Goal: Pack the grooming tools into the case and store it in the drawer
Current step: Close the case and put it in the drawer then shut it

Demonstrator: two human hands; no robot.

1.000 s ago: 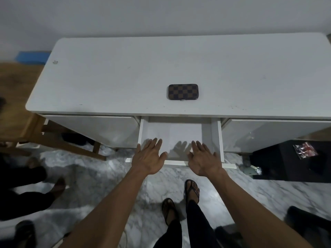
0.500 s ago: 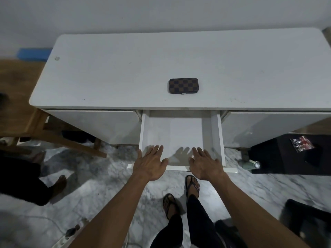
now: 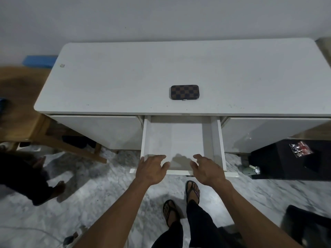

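A closed brown checkered case lies flat on the white desk top, near its front edge and just behind the open middle drawer. The drawer is pulled far out and nothing lies inside it. My left hand hovers over the drawer's front edge on the left, fingers curled and apart, holding nothing. My right hand mirrors it on the right, also holding nothing. No loose grooming tools are in view.
Closed white drawer fronts flank the open one. A wooden chair stands at the left, with another person's legs beside it. A black cabinet sits at the right. My sandalled feet stand on the marble floor.
The drawer has slid further out toward me. Both hands have drawn back to its front edge, and their fingers have gone from flat to curled.
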